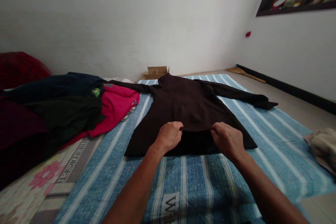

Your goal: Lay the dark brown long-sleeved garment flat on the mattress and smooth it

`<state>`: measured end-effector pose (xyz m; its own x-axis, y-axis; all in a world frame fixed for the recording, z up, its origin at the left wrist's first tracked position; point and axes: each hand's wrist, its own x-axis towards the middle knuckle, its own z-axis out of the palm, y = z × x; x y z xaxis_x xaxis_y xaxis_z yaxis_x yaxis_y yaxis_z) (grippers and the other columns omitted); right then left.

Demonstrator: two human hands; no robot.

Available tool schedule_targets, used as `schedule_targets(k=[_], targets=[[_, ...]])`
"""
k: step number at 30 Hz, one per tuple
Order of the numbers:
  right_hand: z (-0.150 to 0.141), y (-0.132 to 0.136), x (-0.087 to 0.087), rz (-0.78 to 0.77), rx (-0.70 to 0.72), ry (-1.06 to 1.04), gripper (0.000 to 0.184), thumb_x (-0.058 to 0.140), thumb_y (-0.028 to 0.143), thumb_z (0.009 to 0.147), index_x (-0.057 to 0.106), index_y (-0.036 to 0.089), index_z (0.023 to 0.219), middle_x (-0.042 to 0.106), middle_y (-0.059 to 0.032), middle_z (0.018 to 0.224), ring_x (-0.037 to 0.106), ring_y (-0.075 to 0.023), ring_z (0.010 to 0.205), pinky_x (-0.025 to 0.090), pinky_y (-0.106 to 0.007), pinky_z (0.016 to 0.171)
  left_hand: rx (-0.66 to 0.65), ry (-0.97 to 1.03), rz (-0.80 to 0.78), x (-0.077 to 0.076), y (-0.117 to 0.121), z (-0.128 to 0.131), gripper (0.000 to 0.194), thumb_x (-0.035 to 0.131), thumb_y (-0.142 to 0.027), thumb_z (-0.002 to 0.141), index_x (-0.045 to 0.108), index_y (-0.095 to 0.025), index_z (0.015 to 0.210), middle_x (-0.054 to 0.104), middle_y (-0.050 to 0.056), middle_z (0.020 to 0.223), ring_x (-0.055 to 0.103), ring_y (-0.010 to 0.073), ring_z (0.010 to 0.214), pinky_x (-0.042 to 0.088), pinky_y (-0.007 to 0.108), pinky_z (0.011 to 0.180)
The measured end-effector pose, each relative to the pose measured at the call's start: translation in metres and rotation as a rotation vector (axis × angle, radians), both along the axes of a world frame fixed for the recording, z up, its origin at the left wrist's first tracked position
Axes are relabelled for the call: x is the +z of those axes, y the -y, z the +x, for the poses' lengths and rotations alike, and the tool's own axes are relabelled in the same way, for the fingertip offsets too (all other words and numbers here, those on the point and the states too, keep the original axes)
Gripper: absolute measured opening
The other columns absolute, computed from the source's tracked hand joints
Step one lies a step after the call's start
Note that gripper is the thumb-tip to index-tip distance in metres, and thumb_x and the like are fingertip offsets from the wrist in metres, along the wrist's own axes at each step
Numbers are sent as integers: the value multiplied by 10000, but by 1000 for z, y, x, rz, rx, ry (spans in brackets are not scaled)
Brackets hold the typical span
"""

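A dark brown long-sleeved shirt lies spread on a blue striped sheet, its collar toward the wall and its hem toward me. My left hand pinches the upper layer of the hem left of its middle. On the right of the middle, my right hand grips the same edge with curled fingers. Between both hands the edge is lifted, and the dark inside of the shirt shows below it. One sleeve stretches out to the right; the other runs left to the clothes there.
Left of the shirt lies a heap of clothes, with a pink garment and a dark green one. A cardboard box stands by the wall. A beige cloth lies at the far right. A broom rests on the floor.
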<state>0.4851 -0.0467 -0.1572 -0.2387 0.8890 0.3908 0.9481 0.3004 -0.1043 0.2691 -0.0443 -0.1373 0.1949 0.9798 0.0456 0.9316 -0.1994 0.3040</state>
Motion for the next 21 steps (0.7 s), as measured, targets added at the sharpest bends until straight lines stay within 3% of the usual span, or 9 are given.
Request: schedule_targets(k=[4, 9, 12, 17, 21], targets=[[-13, 23, -31, -58, 36, -47, 192, 546, 287, 857, 568, 205, 685, 616, 11, 628, 556, -139, 560, 210, -272, 507, -49, -46, -87, -16, 6, -1, 315, 458, -79, 759, 665, -177, 975, 691, 63, 1017, 634, 200, 962, 458, 293, 841], [-35, 41, -63, 1, 388, -80, 82, 550, 155, 832, 622, 193, 823, 612, -13, 738, 549, -160, 681, 325, -265, 596, -19, -15, -69, -21, 6, -3, 248, 441, -99, 767, 653, -182, 865, 691, 54, 906, 641, 201, 885, 452, 286, 778], [-45, 42, -67, 21, 441, -12, 213, 535, 82, 807, 628, 193, 962, 612, -40, 823, 533, -194, 752, 370, -294, 658, 22, 48, -16, -13, 3, -4, 198, 427, -118, 788, 607, -186, 741, 667, 35, 786, 633, 174, 781, 434, 254, 699], [-60, 31, -61, -86, 384, 183, 341, 455, 47, 835, 587, 158, 1129, 614, -137, 1057, 558, -242, 914, 432, -349, 745, 19, 118, 20, -1, 3, -3, 180, 428, -110, 789, 547, -194, 682, 634, 16, 738, 607, 150, 747, 405, 227, 672], [-66, 15, -55, -286, 323, 265, 338, 416, 12, 818, 629, 121, 1057, 644, -169, 1034, 616, -247, 857, 459, -325, 654, -15, 126, 33, -2, 5, -4, 172, 428, -96, 779, 533, -196, 686, 626, 16, 759, 600, 149, 764, 404, 228, 699]])
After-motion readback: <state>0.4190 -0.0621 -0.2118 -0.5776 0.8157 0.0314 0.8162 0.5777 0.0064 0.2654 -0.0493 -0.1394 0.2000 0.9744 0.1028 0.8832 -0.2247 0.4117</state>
